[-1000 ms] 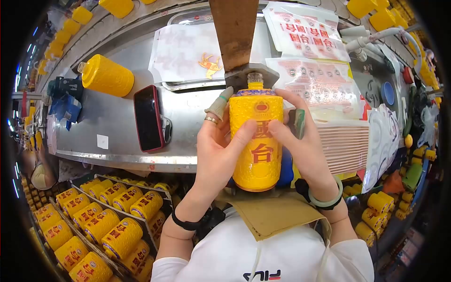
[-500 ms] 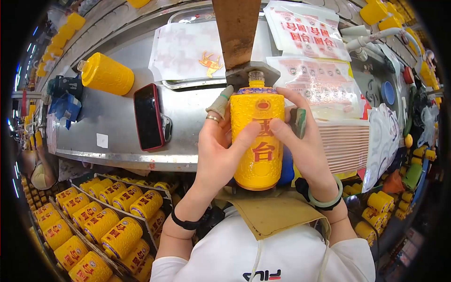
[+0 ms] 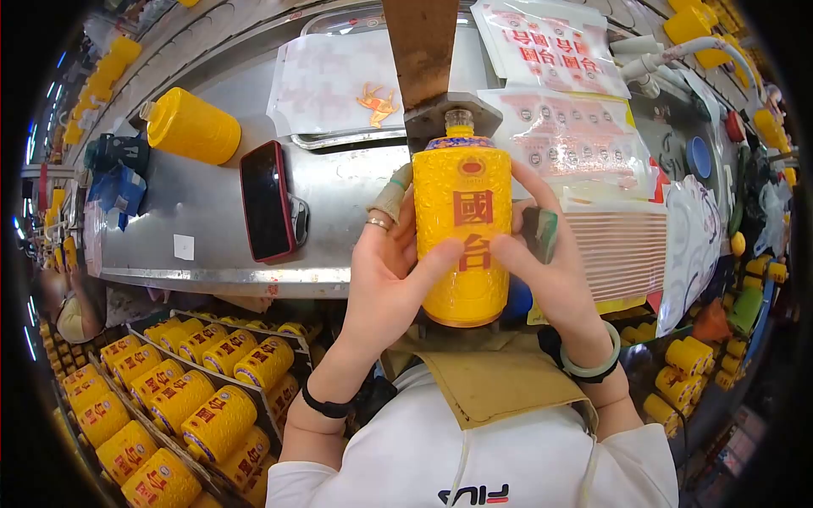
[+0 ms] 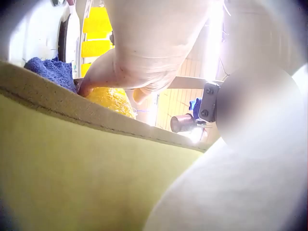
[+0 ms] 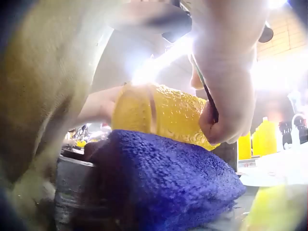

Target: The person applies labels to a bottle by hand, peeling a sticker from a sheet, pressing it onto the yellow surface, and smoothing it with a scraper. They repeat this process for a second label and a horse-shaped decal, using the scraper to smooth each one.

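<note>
A yellow textured bottle (image 3: pixel 461 292) with red characters and a clear neck lies between both hands in the head view, its neck toward a grey metal bracket. The left hand (image 3: pixel 391 245) grips its left side, thumb on the front, a fingertip covered by a pale sleeve. On the right side the right hand (image 3: pixel 546 254) holds it, thumb near the lower character; a green-and-dark piece shows at its fingers. In the right wrist view the bottle (image 5: pixel 178 115) rests above a blue cloth (image 5: pixel 168 178), with the right hand (image 5: pixel 226 106) against it. The fingers behind the bottle are hidden.
Another yellow bottle (image 3: pixel 193 127) lies at the left beside a phone (image 3: pixel 267 201). Printed sheets (image 3: pixel 567 140) and a striped stack (image 3: pixel 618 258) are on the right. A brown post (image 3: pixel 421 51) rises behind the bracket. Crates of yellow bottles (image 3: pixel 218 423) stand at lower left.
Both thumbs have slid down the bottle's front, uncovering the upper red character. Bottle, hands and table sit slightly higher in the head view.
</note>
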Available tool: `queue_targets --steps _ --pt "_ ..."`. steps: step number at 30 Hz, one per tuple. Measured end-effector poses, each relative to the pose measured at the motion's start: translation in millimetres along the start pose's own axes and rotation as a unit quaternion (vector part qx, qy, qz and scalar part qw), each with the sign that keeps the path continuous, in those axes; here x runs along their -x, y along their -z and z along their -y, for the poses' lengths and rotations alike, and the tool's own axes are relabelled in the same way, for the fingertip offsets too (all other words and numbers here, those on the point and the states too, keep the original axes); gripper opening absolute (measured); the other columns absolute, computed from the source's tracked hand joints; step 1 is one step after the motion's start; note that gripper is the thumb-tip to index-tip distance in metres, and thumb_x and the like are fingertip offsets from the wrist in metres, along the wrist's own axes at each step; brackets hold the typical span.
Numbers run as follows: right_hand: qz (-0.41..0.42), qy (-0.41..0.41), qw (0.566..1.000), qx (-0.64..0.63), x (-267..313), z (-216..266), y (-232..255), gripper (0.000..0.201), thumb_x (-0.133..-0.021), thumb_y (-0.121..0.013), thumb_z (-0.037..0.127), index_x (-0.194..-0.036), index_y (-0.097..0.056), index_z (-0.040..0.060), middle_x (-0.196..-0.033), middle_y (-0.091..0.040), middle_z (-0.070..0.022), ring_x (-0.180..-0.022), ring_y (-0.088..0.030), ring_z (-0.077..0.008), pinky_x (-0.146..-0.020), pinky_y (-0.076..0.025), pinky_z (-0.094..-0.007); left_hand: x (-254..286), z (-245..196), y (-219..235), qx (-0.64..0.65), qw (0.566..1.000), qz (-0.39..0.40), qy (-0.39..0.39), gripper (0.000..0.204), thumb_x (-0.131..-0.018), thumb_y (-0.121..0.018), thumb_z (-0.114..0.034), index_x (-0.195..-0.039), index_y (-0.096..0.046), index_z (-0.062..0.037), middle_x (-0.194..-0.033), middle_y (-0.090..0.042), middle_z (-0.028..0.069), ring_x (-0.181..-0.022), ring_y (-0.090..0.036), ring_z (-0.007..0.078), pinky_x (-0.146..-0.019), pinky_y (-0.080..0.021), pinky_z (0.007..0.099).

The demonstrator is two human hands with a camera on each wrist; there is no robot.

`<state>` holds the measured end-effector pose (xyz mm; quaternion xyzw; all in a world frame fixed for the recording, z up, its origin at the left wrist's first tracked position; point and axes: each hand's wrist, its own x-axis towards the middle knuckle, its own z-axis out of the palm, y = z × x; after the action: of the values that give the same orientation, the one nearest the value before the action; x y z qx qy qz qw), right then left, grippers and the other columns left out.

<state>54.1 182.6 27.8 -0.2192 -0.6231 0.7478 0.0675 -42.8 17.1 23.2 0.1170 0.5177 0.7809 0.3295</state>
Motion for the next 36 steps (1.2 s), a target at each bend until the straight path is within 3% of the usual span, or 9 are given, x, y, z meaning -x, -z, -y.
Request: queue_targets --steps 9,18,21,23,24,26,29,36 --pt "-0.017 -0.004 1.0 0.022 2.0 -3.6 -3.4 0.082 -0.087 -0.082 0.015 -0.157 -0.039 0.0084 -0.087 -0.044 0.0054 -0.076 -0.041 -0.0039 -0.07 -0.035 -0.0186 0.9 0.9 -0.6 -0.006 1.0 0.012 -0.007 0.076 -0.097 -0.066 0.002 -0.158 -0.022 0.0052 -0.156 -0.04 0.0196 -0.142 -0.045 0.025 -0.117 -0.04 0.0397" --pt "-0.017 -0.009 1.0 0.008 -4.9 6.8 -3.8 0.073 -0.091 -0.078 0.012 -0.154 -0.042 0.006 -0.086 -0.042 0.0059 -0.076 -0.042 -0.0035 -0.069 -0.035 -0.018 -6.2 -5.0 -3.7 -0.012 1.0 -0.007 -0.016 0.074 -0.096 -0.068 0.001 -0.156 -0.025 0.0062 -0.153 -0.043 0.0195 -0.14 -0.047 0.0247 -0.116 -0.041 0.0392" --pt "-0.033 0.008 0.999 0.007 -11.5 9.8 -6.4 0.066 -0.094 -0.075 0.009 -0.152 -0.043 0.005 -0.089 -0.05 0.0049 -0.079 -0.045 -0.0029 -0.07 -0.037 -0.0177 -15.7 -5.7 -11.1 -0.028 0.999 -0.027 -0.025 0.072 -0.096 -0.07 -0.002 -0.154 -0.028 0.0064 -0.148 -0.048 0.0193 -0.136 -0.052 0.0235 -0.113 -0.044 0.0379" --pt "-0.021 0.017 0.999 0.021 -13.4 17.0 -10.8 0.063 -0.096 -0.073 0.009 -0.15 -0.042 0.0026 -0.107 -0.061 -0.0016 -0.093 -0.056 -0.0063 -0.081 -0.046 -0.0206 -18.5 -4.8 -12.1 -0.031 0.999 -0.032 -0.025 0.071 -0.095 -0.07 -0.003 -0.153 -0.03 0.0065 -0.145 -0.051 0.0191 -0.133 -0.054 0.0229 -0.111 -0.045 0.0373" --pt "-0.021 0.018 0.999 0.022 -14.5 16.5 -11.8 0.063 -0.096 -0.073 0.009 -0.15 -0.042 0.0026 -0.107 -0.061 -0.0016 -0.093 -0.056 -0.0063 -0.081 -0.046 -0.0206 -19.5 -2.6 -10.9 -0.031 0.999 -0.035 -0.026 0.07 -0.096 -0.071 -0.003 -0.152 -0.031 0.0066 -0.144 -0.053 0.0187 -0.131 -0.056 0.0225 -0.11 -0.047 0.0369" --pt "-0.023 0.013 1.0 -0.006 -15.9 14.2 -12.7 0.063 -0.096 -0.072 0.009 -0.15 -0.041 0.0 -0.129 -0.061 -0.0104 -0.114 -0.059 -0.0136 -0.097 -0.049 -0.0274 -20.1 -1.8 -10.7 -0.03 0.999 -0.037 -0.024 0.069 -0.096 -0.071 -0.003 -0.152 -0.032 0.0067 -0.142 -0.055 0.0184 -0.13 -0.057 0.0221 -0.108 -0.048 0.0365" --pt "-0.024 0.008 1.0 0.01 -15.4 16.3 -12.2 0.062 -0.096 -0.072 0.009 -0.149 -0.04 -0.0015 -0.137 -0.056 -0.0135 -0.125 -0.055 -0.0178 -0.106 -0.046 -0.032 -18.4 -3.0 -11.9 -0.022 0.999 -0.037 -0.017 0.067 -0.096 -0.067 -0.001 -0.155 -0.035 0.0028 -0.146 -0.054 0.0152 -0.133 -0.055 0.0235 -0.112 -0.044 0.0388" --pt "-0.023 0.013 1.0 0.007 -16.4 13.5 -10.7 0.062 -0.096 -0.072 0.009 -0.149 -0.041 -0.0008 -0.131 -0.059 -0.0107 -0.118 -0.057 -0.0146 -0.101 -0.048 -0.0287 -18.9 -4.0 -10.2 -0.007 0.999 -0.03 -0.02 0.068 -0.098 -0.068 -0.003 -0.153 -0.03 0.0067 -0.145 -0.052 0.0188 -0.134 -0.053 0.0222 -0.111 -0.045 0.037"
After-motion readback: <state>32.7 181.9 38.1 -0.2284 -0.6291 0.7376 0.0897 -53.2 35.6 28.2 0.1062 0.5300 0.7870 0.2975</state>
